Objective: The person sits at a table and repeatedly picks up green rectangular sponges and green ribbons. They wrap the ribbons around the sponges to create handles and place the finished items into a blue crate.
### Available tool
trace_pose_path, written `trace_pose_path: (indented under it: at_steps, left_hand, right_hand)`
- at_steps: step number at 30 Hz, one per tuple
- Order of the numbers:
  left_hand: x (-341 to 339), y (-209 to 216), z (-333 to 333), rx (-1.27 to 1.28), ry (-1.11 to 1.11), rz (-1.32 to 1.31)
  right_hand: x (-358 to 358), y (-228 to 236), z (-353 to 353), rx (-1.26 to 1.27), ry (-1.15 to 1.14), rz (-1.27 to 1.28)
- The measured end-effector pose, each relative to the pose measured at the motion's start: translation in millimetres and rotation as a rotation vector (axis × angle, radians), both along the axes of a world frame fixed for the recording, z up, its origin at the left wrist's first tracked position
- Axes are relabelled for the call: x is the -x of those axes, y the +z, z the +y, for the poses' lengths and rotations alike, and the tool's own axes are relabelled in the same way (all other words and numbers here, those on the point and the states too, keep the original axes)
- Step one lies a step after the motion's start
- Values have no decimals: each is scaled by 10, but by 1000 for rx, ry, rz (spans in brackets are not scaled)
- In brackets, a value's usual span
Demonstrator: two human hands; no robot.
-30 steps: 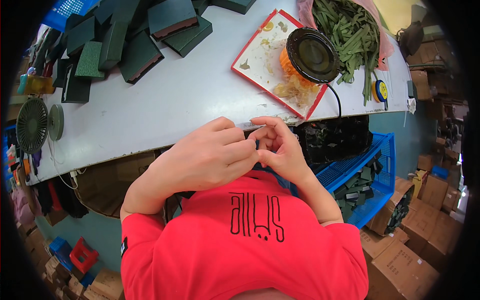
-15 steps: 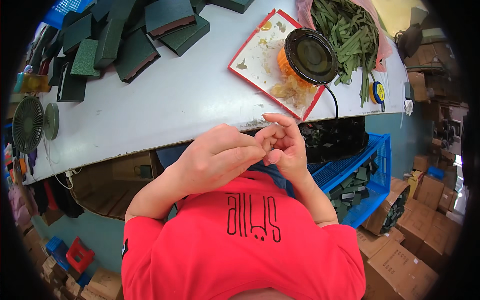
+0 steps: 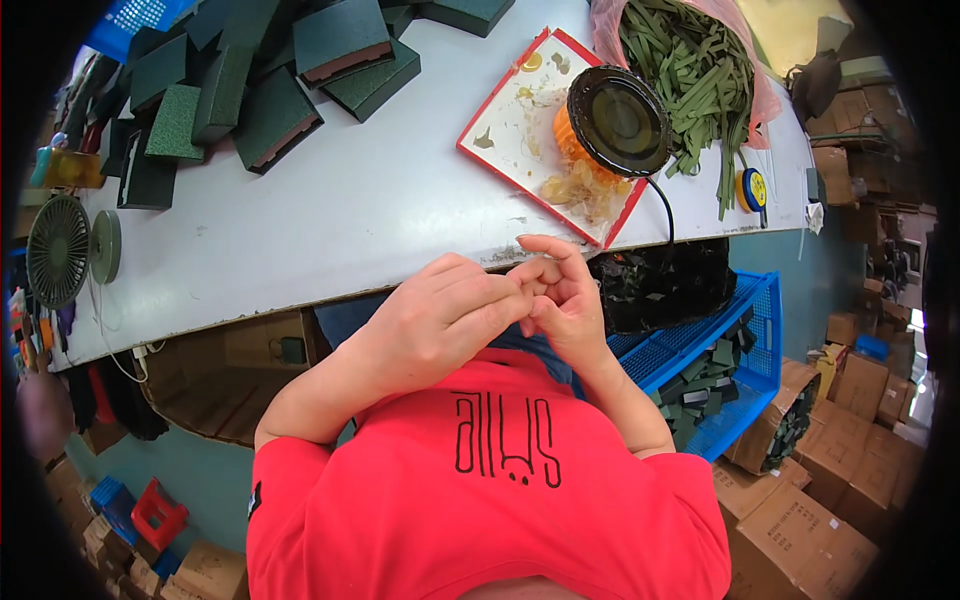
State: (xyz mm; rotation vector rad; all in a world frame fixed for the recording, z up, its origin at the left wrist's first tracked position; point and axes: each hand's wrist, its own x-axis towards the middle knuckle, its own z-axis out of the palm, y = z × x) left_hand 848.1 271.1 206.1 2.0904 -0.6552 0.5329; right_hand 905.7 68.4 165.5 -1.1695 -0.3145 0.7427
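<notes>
Just off the table's front edge, my two hands meet at the fingertips. My left hand (image 3: 445, 315) is closed, its thumb and fingers drawn together and reaching toward the other hand. My right hand (image 3: 568, 310) pinches thumb against fingers there, with the index finger raised and bent. Whatever lies between the fingertips is hidden or too small to make out. Beyond the right hand, a red-edged white board (image 3: 515, 115) smeared with yellowish glue carries an orange pot (image 3: 570, 140) with a round black top (image 3: 620, 118).
Dark green boxes (image 3: 275, 115) pile up at the table's far left. Green ribbon strips (image 3: 690, 70) spill from a pink bag (image 3: 768, 105) near a tape measure (image 3: 752, 188). A small fan (image 3: 58, 250) stands left; a blue crate (image 3: 765, 330) of small green pieces sits right, beside cartons (image 3: 800, 535).
My hands have drawn slightly closer together, and the right thumb now presses in against the fingers. The pot and the boxes stay where they were.
</notes>
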Motion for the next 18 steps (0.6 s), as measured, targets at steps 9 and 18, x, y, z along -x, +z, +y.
trace_pose_path:
  at_steps: [9, 18]
  left_hand:
    - [-96, -20, -97, 49, 104, -120]
    - [-36, -1, 12, 47, 30, 114]
  right_hand:
    - [158, -82, 38, -94, 72, 246]
    - [40, 13, -82, -100, -40, 180]
